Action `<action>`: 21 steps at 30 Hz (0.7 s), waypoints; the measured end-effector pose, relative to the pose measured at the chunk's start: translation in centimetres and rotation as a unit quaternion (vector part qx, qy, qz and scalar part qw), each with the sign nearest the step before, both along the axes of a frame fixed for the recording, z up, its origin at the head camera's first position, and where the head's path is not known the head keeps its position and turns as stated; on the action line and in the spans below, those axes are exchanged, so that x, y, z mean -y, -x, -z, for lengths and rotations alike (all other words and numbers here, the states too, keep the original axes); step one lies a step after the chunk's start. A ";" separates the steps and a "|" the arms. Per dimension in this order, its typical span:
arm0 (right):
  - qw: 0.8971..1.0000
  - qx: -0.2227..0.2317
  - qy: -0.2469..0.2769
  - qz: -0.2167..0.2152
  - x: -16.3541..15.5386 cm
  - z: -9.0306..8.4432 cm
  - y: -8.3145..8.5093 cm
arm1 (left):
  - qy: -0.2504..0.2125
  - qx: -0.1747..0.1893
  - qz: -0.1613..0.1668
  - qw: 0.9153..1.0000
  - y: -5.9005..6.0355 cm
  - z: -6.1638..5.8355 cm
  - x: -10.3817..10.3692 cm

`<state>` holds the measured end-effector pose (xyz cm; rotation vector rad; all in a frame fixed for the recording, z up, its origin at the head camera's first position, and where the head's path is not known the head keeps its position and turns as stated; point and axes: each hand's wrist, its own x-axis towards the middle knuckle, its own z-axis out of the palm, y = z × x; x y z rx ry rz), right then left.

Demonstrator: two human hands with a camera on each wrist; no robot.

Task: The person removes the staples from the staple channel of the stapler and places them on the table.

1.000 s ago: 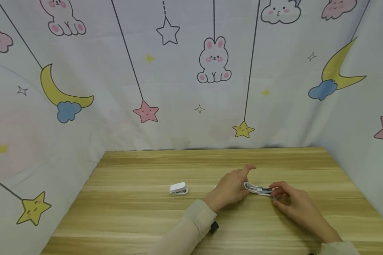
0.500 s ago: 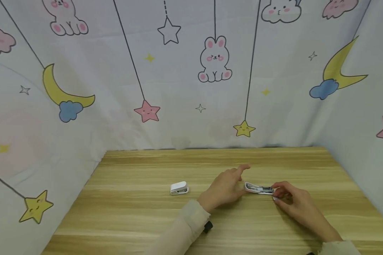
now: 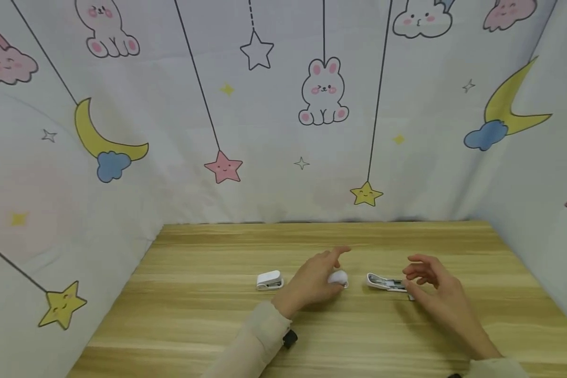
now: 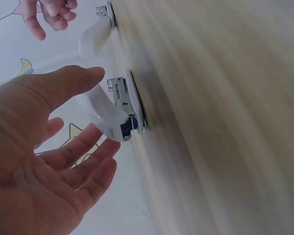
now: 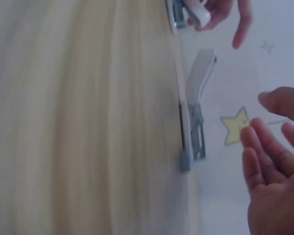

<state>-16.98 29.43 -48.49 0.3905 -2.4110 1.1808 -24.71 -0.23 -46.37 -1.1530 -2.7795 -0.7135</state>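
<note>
Three small white staplers stand in a row on the wood-grain table. My left hand (image 3: 314,278) is at the middle stapler (image 3: 338,279); in the left wrist view its thumb overlaps the raised white cover (image 4: 105,110), with the fingers loosely spread beside it. Metal parts show under that cover. My right hand (image 3: 441,294) hovers by the right-hand stapler (image 3: 386,282), fingers relaxed and thumb overlapping its end. That stapler's cover (image 5: 201,76) is tilted up off its metal magazine (image 5: 198,132). In the right wrist view a gap shows between hand and stapler.
The third stapler (image 3: 270,280) sits to the left of my left hand, its cover lowered. A patterned cloth (image 3: 274,199) hangs behind the table (image 3: 283,241) and along both sides.
My left hand has moved left, away from the right-hand stapler, uncovering part of the middle one. My right hand has loosened from the right-hand stapler's end. The head view has shifted slightly.
</note>
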 end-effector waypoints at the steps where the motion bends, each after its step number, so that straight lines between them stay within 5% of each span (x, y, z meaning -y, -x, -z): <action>1: 1.000 0.016 0.014 -0.006 0.5 -0.1 0.1 | -0.001 -0.002 0.001 1.000 0.0 0.1 0.2; 5: 0.998 0.046 0.033 -0.030 2.5 -0.5 0.6 | -0.012 -0.001 -0.001 1.000 -0.2 0.1 0.7; 12: 0.996 0.082 -0.018 -0.040 5.6 -0.2 2.5 | -0.064 0.036 0.023 0.997 0.3 0.6 1.0; 21: 0.993 0.078 -0.063 -0.057 8.3 0.4 4.5 | -0.104 0.086 0.021 0.991 1.0 1.4 0.5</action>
